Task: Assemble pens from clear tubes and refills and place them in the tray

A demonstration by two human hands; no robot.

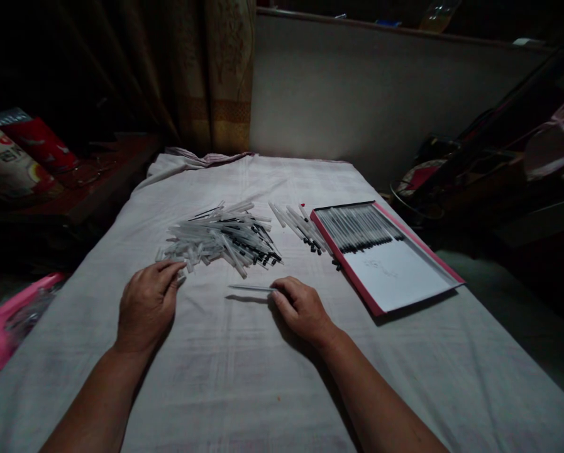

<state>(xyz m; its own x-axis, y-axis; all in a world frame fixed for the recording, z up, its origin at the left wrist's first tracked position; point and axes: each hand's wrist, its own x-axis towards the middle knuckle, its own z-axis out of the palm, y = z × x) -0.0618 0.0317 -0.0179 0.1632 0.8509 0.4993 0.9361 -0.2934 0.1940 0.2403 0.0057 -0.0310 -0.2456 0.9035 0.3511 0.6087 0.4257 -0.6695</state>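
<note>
My right hand (301, 305) is closed around the end of a thin pen (251, 287), which points left just above the cloth. At the near left edge of a loose pile of clear pen parts (225, 236), my left hand (147, 302) has its thumb and forefinger pinched together. Small clear pen caps (194, 257) lie right by those fingertips; what is between them, if anything, is too small to make out. Black ends show along the pile's right side.
To the right, a shallow box (373, 302) with pink sides holds a row of pens (357, 226). Several more pen barrels (300, 226) lie between pile and box. A white cloth (244, 390) covers the surface. Pink-handled scissors (3, 333) are at the left edge.
</note>
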